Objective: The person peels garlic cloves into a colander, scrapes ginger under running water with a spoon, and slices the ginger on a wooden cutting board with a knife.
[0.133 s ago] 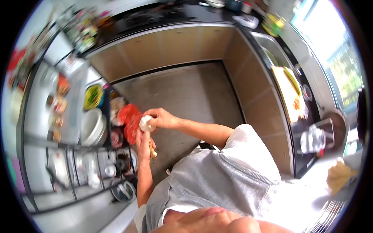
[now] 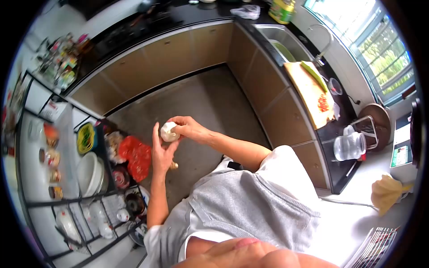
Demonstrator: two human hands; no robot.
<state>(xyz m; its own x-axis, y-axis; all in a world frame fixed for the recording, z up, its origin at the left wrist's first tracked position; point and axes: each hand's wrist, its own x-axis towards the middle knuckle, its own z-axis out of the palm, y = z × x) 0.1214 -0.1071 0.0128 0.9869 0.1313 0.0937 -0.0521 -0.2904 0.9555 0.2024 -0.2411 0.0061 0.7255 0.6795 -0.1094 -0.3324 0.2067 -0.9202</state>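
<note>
A white garlic bulb is between my two hands, above the floor. My right hand pinches it from the right with bent fingers. My left hand is around its left and lower side, one digit pointing up along it. A small tan piece shows just below my left hand; whether the hidden fingers hold it is unclear. To the left of my left hand lies a red plastic bag.
At the left is a rack with jars, white bowls and a yellow basket. On the right counter, a cutting board carries chopped red pieces beside the sink. A clear plastic jar stands nearer.
The view has shifted, with the counters now farther left. My left hand has come up around the garlic bulb, and less of the tan piece shows.
</note>
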